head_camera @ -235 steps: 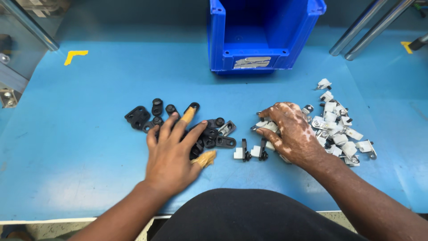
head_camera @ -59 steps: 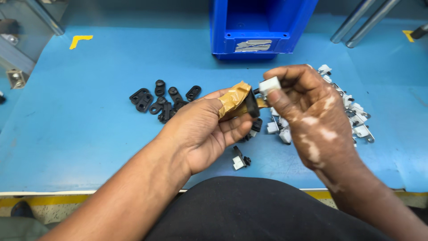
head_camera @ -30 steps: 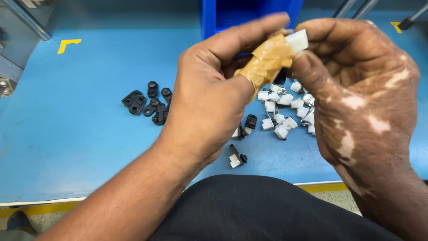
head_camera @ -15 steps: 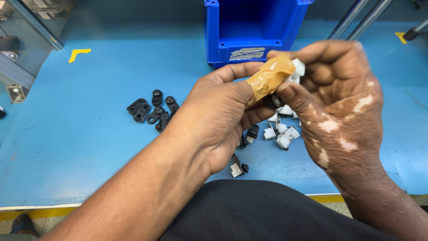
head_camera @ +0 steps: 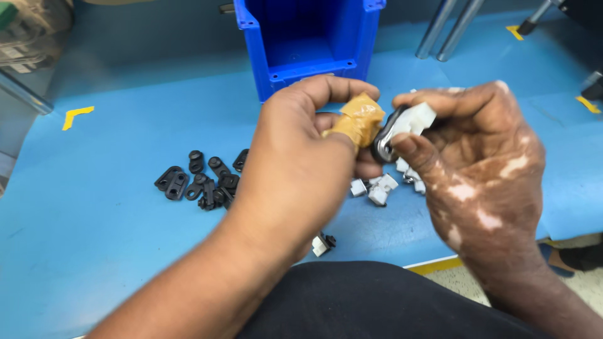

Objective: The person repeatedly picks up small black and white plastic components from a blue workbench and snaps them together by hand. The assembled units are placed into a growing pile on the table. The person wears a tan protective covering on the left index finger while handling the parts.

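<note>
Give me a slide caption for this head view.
Left hand and right hand hold a white-and-black clip above loose parts on a blue table.

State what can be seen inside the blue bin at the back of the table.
The blue bin faces the camera with its front open. Its visible floor and back wall show no parts. The upper interior is cut off by the picture's edge, so it cannot be checked.

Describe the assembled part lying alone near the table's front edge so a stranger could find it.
Start at the blue bin at the back of the table. Come straight toward the front edge, under the left hand. The part lies alone there, white and black joined, unlike the all-black pile.
</note>
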